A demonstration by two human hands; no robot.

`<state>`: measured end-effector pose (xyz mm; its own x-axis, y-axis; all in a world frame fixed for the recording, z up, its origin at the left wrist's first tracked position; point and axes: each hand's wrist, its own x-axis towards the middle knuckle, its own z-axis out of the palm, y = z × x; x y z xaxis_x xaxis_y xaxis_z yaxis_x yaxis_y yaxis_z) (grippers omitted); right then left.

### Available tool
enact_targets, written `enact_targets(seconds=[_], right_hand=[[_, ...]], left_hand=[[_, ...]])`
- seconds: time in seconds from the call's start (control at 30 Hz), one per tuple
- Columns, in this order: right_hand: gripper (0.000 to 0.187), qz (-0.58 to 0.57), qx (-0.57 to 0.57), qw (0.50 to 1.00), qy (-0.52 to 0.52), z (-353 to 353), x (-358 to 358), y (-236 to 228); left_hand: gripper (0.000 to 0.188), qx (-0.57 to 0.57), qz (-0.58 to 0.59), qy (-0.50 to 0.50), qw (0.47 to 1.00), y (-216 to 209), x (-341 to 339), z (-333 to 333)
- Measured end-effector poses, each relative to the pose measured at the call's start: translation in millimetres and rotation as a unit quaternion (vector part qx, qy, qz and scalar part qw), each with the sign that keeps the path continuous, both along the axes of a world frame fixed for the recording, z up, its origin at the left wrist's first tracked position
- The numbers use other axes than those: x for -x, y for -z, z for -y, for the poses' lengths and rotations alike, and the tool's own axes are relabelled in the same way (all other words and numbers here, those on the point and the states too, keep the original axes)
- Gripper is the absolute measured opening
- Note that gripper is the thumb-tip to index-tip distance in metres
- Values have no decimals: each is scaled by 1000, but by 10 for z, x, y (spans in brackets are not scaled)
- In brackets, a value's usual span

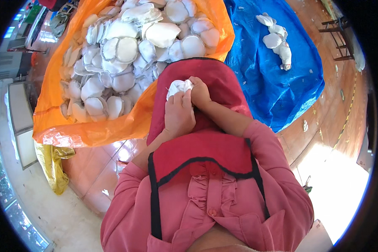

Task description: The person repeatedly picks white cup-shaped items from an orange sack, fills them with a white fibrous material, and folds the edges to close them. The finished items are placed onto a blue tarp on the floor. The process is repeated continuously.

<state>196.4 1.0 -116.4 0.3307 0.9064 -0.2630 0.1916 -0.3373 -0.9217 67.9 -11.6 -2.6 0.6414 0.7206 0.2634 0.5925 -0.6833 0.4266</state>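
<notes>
Over the red apron (222, 75) on my lap, both hands meet at a small white fabric pad (177, 87). My left hand (179, 112) is closed on its near side, fingers bent over the cloth. From the right, my right hand (200, 93) pinches the pad's right edge, its fingertips close to those of the left. Part of the pad is hidden behind my fingers. Just ahead and to the left, a large heap of rounded white pads (121, 49) lies on an orange sheet (84, 133); many are stacked in small bundles.
A blue sheet (277, 98) spreads over the floor at the right, carrying a strung-together bunch of white pieces (284, 54). A dark wooden stool (343, 40) stands at the far right. Yellow plastic (54, 168) lies left, beside the orange sheet. Scraps dot the tiled floor (336, 105).
</notes>
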Motion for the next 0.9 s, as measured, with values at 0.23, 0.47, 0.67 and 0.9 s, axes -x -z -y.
enact_targets(seconds=[0.23,0.47,0.67,0.9], right_hand=[[26,85,-67,994,16,-1,93,-111],[38,77,-71,985,-139,284,249,-640],[30,-178,-10,950,-255,250,-20,-671],[48,-168,-131,977,-19,171,-169,-524]], left_hand=[[45,-118,25,31,992,228,212,-114],[26,-118,86,-159,976,367,425,-783],[23,-31,62,-223,972,323,455,-815],[23,-25,78,-106,991,185,446,-744]])
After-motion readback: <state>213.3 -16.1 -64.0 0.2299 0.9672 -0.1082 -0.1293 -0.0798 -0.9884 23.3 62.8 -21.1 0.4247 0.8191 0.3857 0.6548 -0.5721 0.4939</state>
